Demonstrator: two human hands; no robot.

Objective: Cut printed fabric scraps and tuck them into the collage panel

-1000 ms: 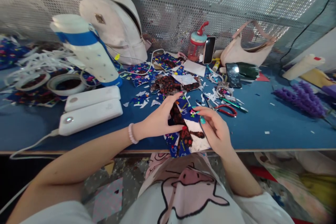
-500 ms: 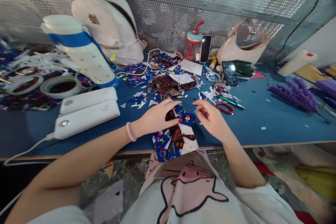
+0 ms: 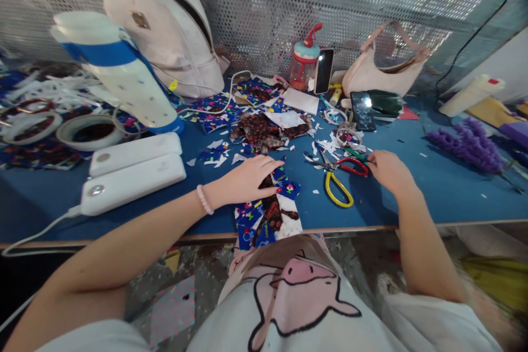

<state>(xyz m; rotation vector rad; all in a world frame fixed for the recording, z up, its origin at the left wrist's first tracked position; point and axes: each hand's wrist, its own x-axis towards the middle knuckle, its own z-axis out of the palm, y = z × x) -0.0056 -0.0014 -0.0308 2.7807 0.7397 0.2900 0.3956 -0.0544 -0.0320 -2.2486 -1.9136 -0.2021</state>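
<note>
Covering patchwork: upper left part of the patchwork piece point(image 3: 270, 212) is overlaid by the left hand point(image 3: 249, 180); thumb and fingers are spread apart, cloth is seen in the gap.
Patchwork position: laid on the blue worktop point(image 3: 383, 203) at the near edge; lower end is hung past that edge, over the lap.
Patchwork look: blue print with small coloured figures and yellow lettering is seen at left and top; dark brown cloth with reddish pattern is run down the middle; white is shown at lower right, crossed by a short brown strip.
Blue patch: small figured blue patch point(image 3: 290, 189) is set at the right side, above the white; whether it is stuck down cannot be told.
Right hand point(image 3: 391, 171): fingers are drawn in at the near end of the green tool point(image 3: 353, 155); whether it is pinched cannot be told.
Scissors point(image 3: 330, 167): laid between the hands; red loop is placed just beside the right fingers, yellow loop is turned toward the near edge.
Cloth scraps point(image 3: 259, 131): brown and blue pieces are heaped beyond the left hand; white snippets are scattered around.
</note>
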